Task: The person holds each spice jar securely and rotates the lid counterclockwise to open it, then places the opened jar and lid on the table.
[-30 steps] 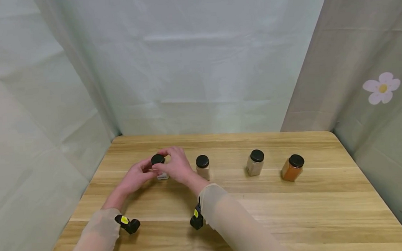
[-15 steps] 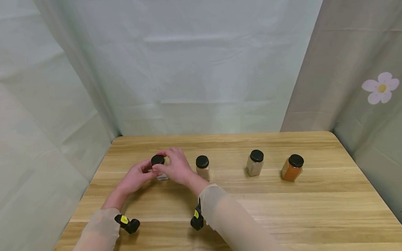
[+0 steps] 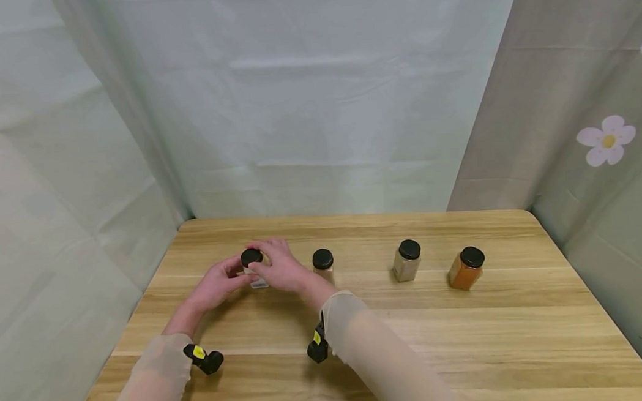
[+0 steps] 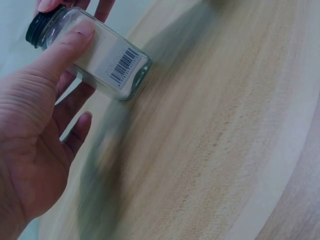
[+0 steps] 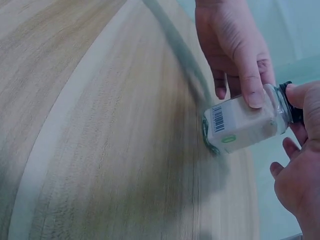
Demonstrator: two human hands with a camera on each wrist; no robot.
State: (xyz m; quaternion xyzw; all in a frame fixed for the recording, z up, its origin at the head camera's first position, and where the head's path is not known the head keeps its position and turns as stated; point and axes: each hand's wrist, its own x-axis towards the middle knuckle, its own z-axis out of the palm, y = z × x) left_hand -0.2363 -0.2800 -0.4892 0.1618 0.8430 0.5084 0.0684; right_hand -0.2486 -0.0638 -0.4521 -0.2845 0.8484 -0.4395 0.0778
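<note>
A square glass spice jar (image 4: 117, 65) with a black lid (image 3: 251, 257) stands upright at the table's far left. A pale filling and a barcode label show through its side. My left hand (image 3: 218, 284) grips the jar's body, its thumb lying along the label side and fingers behind. From the right, my right hand (image 3: 283, 267) pinches the black lid between thumb and fingers, as the right wrist view also shows. The jar's base is right at the wooden tabletop.
To the right stand a pale-filled jar (image 3: 324, 275), partly behind my right wrist, another pale-filled jar (image 3: 407, 268) and an orange-filled jar (image 3: 464, 274). All have black lids. Pale curtains (image 3: 320, 102) enclose the wooden table (image 3: 500, 337) behind and at both sides.
My right hand's fingers have shifted slightly around the lid, and its wrist has moved a little to the right. The left hand and the jar stay in place.
</note>
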